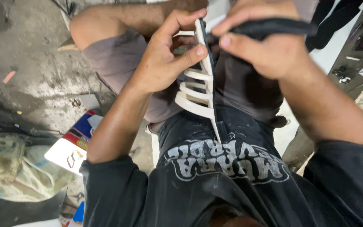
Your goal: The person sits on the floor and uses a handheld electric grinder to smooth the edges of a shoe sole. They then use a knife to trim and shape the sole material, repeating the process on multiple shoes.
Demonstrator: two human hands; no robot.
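Left hand (164, 59): fingers curled and closed on a white slatted plastic frame (198, 90), thumb pressed flat against its upright edge, remaining fingers wrapped behind the top. Right hand (265, 46): fingers drawn together, pinching a black rubber strip (274, 26) between thumb and forefinger; the strip's near end meets the frame's upper edge just beside the left thumb. The frame hangs below both sets of fingers, its curved slats reaching left under the left palm, over the person's lap and black shirt (215, 180).
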